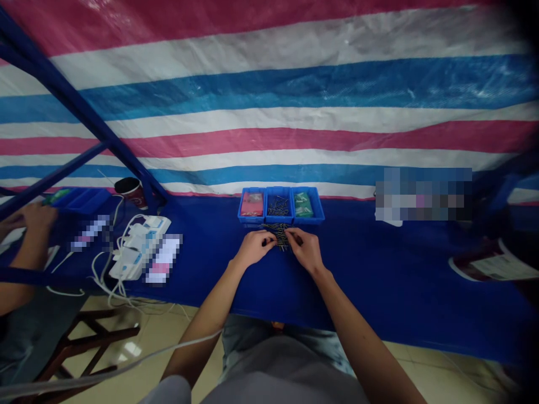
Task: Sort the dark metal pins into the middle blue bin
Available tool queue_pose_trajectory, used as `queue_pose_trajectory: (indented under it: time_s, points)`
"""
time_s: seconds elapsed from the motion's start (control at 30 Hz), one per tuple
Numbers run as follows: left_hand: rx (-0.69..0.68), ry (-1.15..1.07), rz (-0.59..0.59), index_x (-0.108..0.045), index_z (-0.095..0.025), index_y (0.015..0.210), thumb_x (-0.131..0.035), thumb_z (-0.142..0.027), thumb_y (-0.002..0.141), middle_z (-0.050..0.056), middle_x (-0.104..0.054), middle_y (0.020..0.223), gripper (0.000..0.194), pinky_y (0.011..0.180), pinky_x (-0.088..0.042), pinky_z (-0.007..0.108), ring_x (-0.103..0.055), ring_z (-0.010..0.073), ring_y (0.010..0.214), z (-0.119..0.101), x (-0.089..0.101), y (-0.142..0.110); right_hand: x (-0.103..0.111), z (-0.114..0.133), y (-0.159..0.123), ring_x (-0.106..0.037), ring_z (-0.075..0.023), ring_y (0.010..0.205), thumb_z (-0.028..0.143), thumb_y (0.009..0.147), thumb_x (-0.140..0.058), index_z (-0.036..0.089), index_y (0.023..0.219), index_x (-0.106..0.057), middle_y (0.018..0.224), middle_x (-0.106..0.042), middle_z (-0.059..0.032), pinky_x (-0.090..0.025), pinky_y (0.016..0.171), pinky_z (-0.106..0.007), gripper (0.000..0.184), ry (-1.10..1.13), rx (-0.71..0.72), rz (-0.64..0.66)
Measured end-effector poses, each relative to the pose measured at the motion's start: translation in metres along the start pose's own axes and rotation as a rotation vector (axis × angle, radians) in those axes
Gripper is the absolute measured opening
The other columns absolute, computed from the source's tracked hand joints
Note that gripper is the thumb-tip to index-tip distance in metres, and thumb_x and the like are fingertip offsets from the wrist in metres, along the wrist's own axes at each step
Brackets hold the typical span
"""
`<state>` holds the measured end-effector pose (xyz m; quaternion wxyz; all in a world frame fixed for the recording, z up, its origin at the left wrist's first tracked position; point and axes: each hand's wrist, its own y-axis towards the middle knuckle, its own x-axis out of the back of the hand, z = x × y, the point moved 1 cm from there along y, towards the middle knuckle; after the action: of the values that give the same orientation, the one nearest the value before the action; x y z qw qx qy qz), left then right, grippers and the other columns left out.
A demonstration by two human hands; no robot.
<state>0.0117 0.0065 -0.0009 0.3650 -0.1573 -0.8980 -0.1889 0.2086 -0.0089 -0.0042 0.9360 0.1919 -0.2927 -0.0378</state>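
Observation:
A small heap of thin metal pieces that look like screws (281,235) lies on the blue table, just in front of three joined blue bins. My left hand (255,247) is at the heap's left side, its fingers curled and the thumb and fingertips pinched against the pieces. From the right, my right hand (307,249) reaches into the same heap with thumb and forefinger together. The left bin (240,213) contains pink-red packets (252,205). More loose screws (278,206) fill the middle bin (279,220). Green packets (302,205) lie in the right bin (320,213).
White power strips (141,247) with tangled cables and a blurred phone (165,259) lie to the left. Behind them stands a dark cup (131,192). Another person's arm (31,241) shows beyond a blue frame post (92,126). A cup-like container (484,264) lies far right.

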Motion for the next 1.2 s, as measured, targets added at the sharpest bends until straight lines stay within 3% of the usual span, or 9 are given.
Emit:
queue_pose_trajectory:
  time_s: [0.2, 0.43, 0.73, 1.2]
  points:
    - [0.014, -0.013, -0.010, -0.073, -0.020, 0.090, -0.063, -0.027, 0.090, 0.001, -0.066, 0.077, 0.012, 0.067, -0.042, 0.023, -0.058, 0.0132, 0.069, -0.0016, 0.0000, 0.0002, -0.0002, 0.0001, 0.0006, -0.050, -0.0132, 0.049, 0.040, 0.095, -0.052, 0.018, 0.095, -0.075, 0.059, -0.061, 0.0004, -0.037, 0.052, -0.026, 0.031, -0.004, 0.021, 0.023]
    - [0.003, -0.062, 0.035, -0.074, -0.020, 0.095, -0.066, -0.039, 0.088, 0.000, -0.063, 0.074, 0.021, 0.064, -0.040, 0.023, -0.052, 0.0122, 0.064, -0.0034, 0.0043, -0.0017, -0.0033, -0.0055, -0.0011, -0.052, -0.0139, 0.052, 0.040, 0.096, -0.051, 0.020, 0.097, -0.074, 0.060, -0.060, 0.0003, -0.038, 0.053, -0.026, 0.031, -0.020, 0.040, 0.037]
    - [-0.001, 0.015, 0.064, -0.076, -0.022, 0.089, -0.070, -0.034, 0.086, 0.000, -0.065, 0.076, 0.013, 0.062, -0.036, 0.023, -0.053, 0.0122, 0.065, -0.0053, 0.0038, -0.0006, -0.0030, -0.0042, -0.0008, -0.054, -0.0145, 0.053, 0.040, 0.096, -0.052, 0.020, 0.096, -0.074, 0.060, -0.061, 0.0004, -0.037, 0.054, -0.026, 0.030, -0.025, 0.043, 0.047]
    - [0.012, -0.097, 0.002, -0.074, -0.018, 0.090, -0.063, -0.035, 0.091, 0.002, -0.065, 0.076, 0.020, 0.064, -0.042, 0.024, -0.054, 0.0126, 0.064, -0.0018, 0.0044, -0.0001, -0.0017, 0.0005, -0.0012, -0.056, -0.0149, 0.057, 0.036, 0.095, -0.055, 0.021, 0.095, -0.073, 0.070, -0.065, -0.0010, -0.042, 0.058, -0.027, 0.023, 0.002, 0.092, 0.079]
